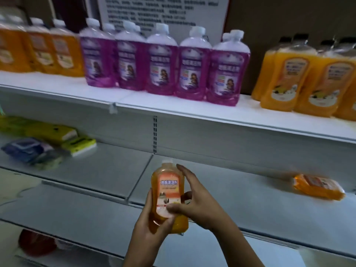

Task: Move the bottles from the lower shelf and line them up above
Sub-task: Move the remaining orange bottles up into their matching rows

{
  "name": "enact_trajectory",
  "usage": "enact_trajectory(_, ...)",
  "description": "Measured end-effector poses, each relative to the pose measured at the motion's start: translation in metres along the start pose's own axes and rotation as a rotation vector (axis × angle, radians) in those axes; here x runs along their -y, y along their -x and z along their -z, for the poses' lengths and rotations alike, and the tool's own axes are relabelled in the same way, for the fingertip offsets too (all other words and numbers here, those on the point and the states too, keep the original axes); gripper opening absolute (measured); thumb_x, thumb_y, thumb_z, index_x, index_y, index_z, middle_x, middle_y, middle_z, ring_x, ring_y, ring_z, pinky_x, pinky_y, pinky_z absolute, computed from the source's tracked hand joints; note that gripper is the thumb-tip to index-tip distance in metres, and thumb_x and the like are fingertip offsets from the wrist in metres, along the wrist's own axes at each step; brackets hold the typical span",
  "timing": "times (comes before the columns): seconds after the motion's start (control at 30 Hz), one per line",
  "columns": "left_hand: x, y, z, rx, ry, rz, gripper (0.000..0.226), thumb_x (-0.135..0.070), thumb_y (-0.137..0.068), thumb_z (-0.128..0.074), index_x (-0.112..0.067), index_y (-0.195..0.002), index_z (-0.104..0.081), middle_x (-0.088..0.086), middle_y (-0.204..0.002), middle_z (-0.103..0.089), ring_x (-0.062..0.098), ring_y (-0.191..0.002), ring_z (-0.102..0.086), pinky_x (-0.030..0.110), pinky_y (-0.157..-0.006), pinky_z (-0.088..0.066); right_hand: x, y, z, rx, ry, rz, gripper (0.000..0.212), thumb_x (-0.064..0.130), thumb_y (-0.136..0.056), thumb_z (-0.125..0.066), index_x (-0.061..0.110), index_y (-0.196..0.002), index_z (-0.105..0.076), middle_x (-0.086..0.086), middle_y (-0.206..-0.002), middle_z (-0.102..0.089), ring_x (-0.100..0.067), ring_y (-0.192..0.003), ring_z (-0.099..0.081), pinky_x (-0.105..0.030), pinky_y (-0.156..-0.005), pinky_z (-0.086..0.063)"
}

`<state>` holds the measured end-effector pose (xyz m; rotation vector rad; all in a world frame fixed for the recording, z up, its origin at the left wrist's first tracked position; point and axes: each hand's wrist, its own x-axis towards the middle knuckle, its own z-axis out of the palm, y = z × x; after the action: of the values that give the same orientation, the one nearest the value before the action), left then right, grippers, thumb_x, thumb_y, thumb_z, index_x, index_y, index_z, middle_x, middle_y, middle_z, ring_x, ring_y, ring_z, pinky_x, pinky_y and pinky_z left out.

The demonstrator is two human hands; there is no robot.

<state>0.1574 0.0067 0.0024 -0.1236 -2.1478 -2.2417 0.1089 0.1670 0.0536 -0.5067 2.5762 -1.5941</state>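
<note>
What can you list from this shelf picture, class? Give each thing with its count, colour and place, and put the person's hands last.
held bottle: one, orange, upright in both hands in front of the lower shelf
lying bottle: one, orange, on its side at the right of the lower shelf
purple bottles: five in the front row, more behind, middle of the upper shelf
dark orange bottles: at least three, blurred, left of the upper shelf
yellow-orange bottles: at least three, right of the upper shelf
packets: several, yellow-green and blue, left of the lower shelf
red thing: one, blurred, lowest shelf at left
printed notice: one, white, behind the purple bottles
left hand: grips the held bottle's base
right hand: fingers spread on its right side
</note>
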Motion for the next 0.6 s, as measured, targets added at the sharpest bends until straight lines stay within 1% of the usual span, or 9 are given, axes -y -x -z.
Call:
enact_trajectory(0.07,-0.012,0.007,0.026,-0.026,-0.011,-0.026,0.092,-0.046,-0.067,-0.078,-0.042,-0.147,-0.033,-0.016,-0.133,-0.059,0.005,-0.115,-0.062,0.022,-0.088,-0.056,0.02,-0.007,-0.019,0.016,0.011,0.056,0.094,0.039,-0.077,-0.084,0.078,-0.127,-0.015,0.03,-0.143,-0.031,-0.006,-0.107,-0.06,-0.016,-0.075,-0.057)
enact_trajectory(0.1,-0.019,0.011,0.039,-0.043,-0.013,-0.041,0.091,-0.046,-0.066,-0.077,-0.042,-0.147,-0.034,-0.016,-0.134,-0.059,0.007,-0.117,-0.061,0.027,-0.092,-0.055,0.031,-0.01,-0.028,0.028,0.01,0.083,0.095,0.038,-0.076,-0.084,0.076,-0.131,-0.015,0.033,-0.143,-0.029,-0.007,-0.108,-0.06,-0.017,-0.076,-0.058)
enact_trajectory(0.17,-0.035,0.019,0.064,-0.087,-0.014,-0.078,0.092,-0.045,-0.065,-0.078,-0.041,-0.146,-0.035,-0.013,-0.134,-0.059,0.012,-0.119,-0.061,0.039,-0.101,-0.052,0.056,-0.016,-0.042,0.059,-0.015,0.137,0.096,0.038,-0.074,-0.085,0.075,-0.133,-0.018,0.047,-0.133,-0.028,-0.008,-0.107,-0.061,-0.019,-0.074,-0.059)
enact_trajectory(0.2,-0.042,0.024,0.075,-0.117,-0.009,-0.098,0.093,-0.045,-0.064,-0.078,-0.042,-0.146,-0.035,-0.014,-0.134,-0.06,0.012,-0.119,-0.061,0.042,-0.101,-0.051,0.069,-0.019,-0.048,0.079,-0.024,0.161,0.096,0.039,-0.073,-0.086,0.076,-0.132,-0.019,0.052,-0.128,-0.028,-0.008,-0.105,-0.062,-0.019,-0.072,-0.059)
enact_trajectory(0.23,-0.049,0.028,0.084,-0.148,0.0,-0.118,0.093,-0.046,-0.063,-0.079,-0.043,-0.146,-0.036,-0.016,-0.132,-0.061,0.01,-0.119,-0.061,0.042,-0.101,-0.051,0.081,-0.022,-0.054,0.102,-0.023,0.185,0.097,0.04,-0.072,-0.087,0.076,-0.133,-0.02,0.05,-0.128,-0.03,-0.009,-0.104,-0.063,-0.019,-0.071,-0.059)
enact_trajectory(0.33,-0.066,0.044,0.109,-0.215,0.013,-0.171,0.1,-0.057,-0.056,-0.081,-0.046,-0.145,-0.035,-0.019,-0.131,-0.06,0.009,-0.118,-0.061,0.041,-0.1,-0.052,0.113,-0.031,-0.069,0.19,-0.024,0.246,0.102,0.039,-0.07,-0.088,0.073,-0.137,-0.02,0.029,-0.138,-0.036,-0.014,-0.106,-0.064,-0.022,-0.071,-0.06)
enact_trajectory(0.43,-0.077,0.055,0.135,-0.244,0.019,-0.204,0.097,-0.056,-0.054,-0.08,-0.051,-0.14,-0.035,-0.022,-0.129,-0.061,0.004,-0.116,-0.061,0.03,-0.093,-0.056,0.14,-0.035,-0.086,0.263,-0.048,0.322,0.101,0.038,-0.069,-0.087,0.07,-0.139,-0.022,0.034,-0.138,-0.033,-0.013,-0.112,-0.061,-0.023,-0.073,-0.06)
enact_trajectory(0.53,-0.089,0.058,0.158,-0.257,-0.01,-0.267,0.086,-0.042,-0.064,-0.081,-0.054,-0.137,-0.036,-0.034,-0.122,-0.059,-0.009,-0.11,-0.059,0.009,-0.073,-0.053,0.163,-0.04,-0.103,0.258,-0.056,0.446,0.099,0.035,-0.072,-0.086,0.065,-0.143,-0.024,0.039,-0.141,-0.029,-0.006,-0.118,-0.057,-0.025,-0.076,-0.061)
enact_trajectory(0.6,-0.099,0.053,0.173,-0.297,-0.034,-0.337,0.085,-0.04,-0.063,-0.084,-0.059,-0.133,-0.04,-0.033,-0.121,-0.059,-0.01,-0.109,-0.059,0.006,-0.069,-0.05,0.178,-0.048,-0.109,0.238,-0.055,0.532,0.099,0.036,-0.073,-0.085,0.061,-0.146,-0.023,0.037,-0.146,-0.025,-0.006,-0.124,-0.053,-0.028,-0.078,-0.061)
